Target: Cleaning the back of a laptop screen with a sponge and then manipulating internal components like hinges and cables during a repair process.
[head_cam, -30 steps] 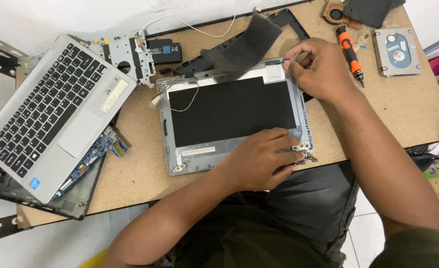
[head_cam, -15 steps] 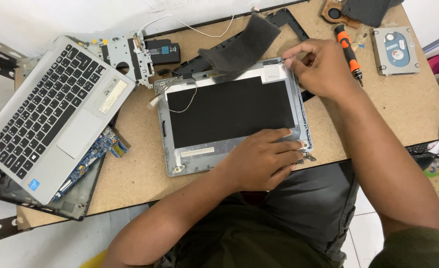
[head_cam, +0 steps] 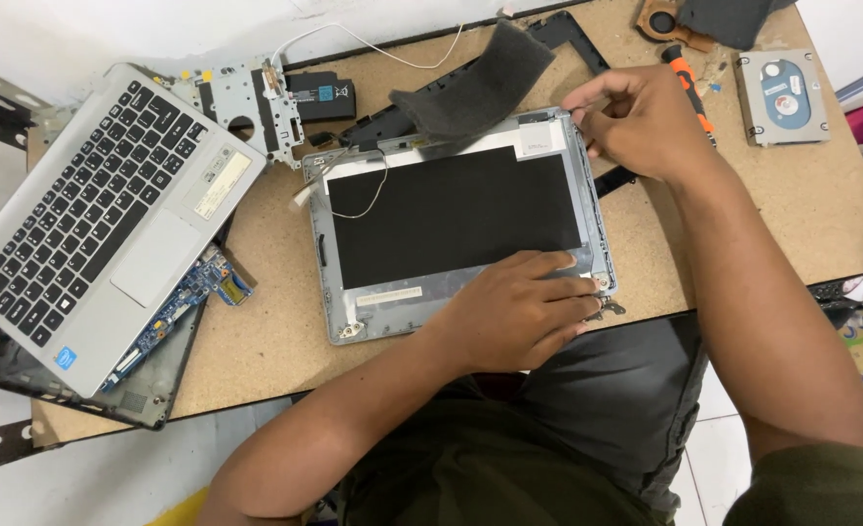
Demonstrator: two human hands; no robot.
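Laptop lid shell, grey, black sheet inside, lies mid-frame on particleboard table. Left hand pressed flat, ungripping, on lower right corner by hinge. Right hand pinches upper right corner edge. Risk: thin white wire near upper left could snag if shell shifts. Keyboard deck sits over open base tray at left, circuit board peeking out.

left hand flat, palm down | right hand fingers pinched
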